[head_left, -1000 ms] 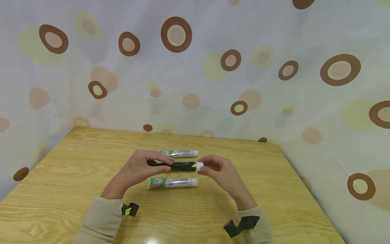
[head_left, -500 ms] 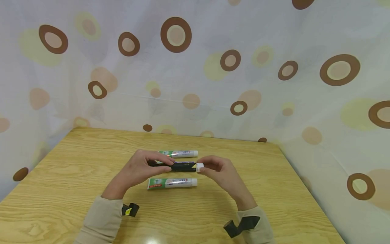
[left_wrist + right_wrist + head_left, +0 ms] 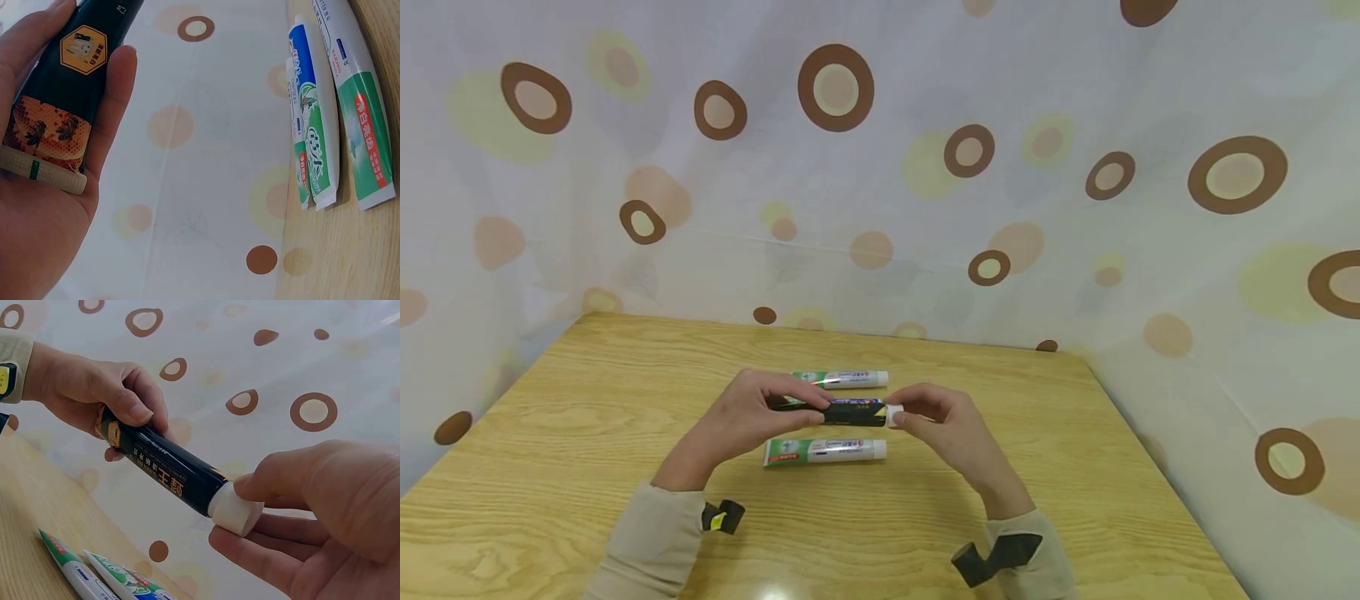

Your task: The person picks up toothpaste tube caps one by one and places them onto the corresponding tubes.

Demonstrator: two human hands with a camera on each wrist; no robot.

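A black toothpaste tube (image 3: 857,414) is held level above the table, its honeycomb-printed tail end lying in the left palm in the left wrist view. My left hand (image 3: 745,417) grips its body between thumb and fingers. At the other end, my right hand (image 3: 951,429) pinches the white cap (image 3: 236,509) with thumb and fingers; the cap sits on the tube's end. Nearer me, a green-and-white toothpaste tube (image 3: 826,451) lies on the table. Another green-and-white tube (image 3: 857,379) lies farther back. Between them, a blue-and-green tube (image 3: 312,112) is mostly hidden by the black one in the head view.
The wooden table (image 3: 647,358) runs to a curtain-like backdrop (image 3: 880,183) with brown ring patterns, which encloses the back and sides. All the lying tubes point their white caps to the right.
The black tube has shifted very slightly toward me, so a strip of the blue tube behind it shows more. Both hands keep their hold, and the tubes on the table stay put.
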